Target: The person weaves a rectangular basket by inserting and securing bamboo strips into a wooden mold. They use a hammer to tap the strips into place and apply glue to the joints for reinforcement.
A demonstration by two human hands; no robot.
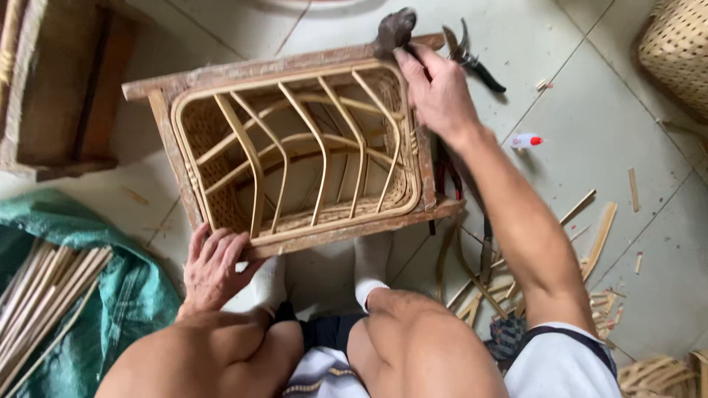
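Here, hammer (393,31) in right hand (435,92), head leftward over wooden frame (295,151).

woven basket (678,51) cut off, hammer handle (417,59) hidden

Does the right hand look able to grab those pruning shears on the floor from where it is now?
Probably yes, once it lets go. The shears lie on bare floor just beyond the right hand, with nothing between them. But that hand is wrapped around a hammer at the frame corner, so its fingers are occupied.
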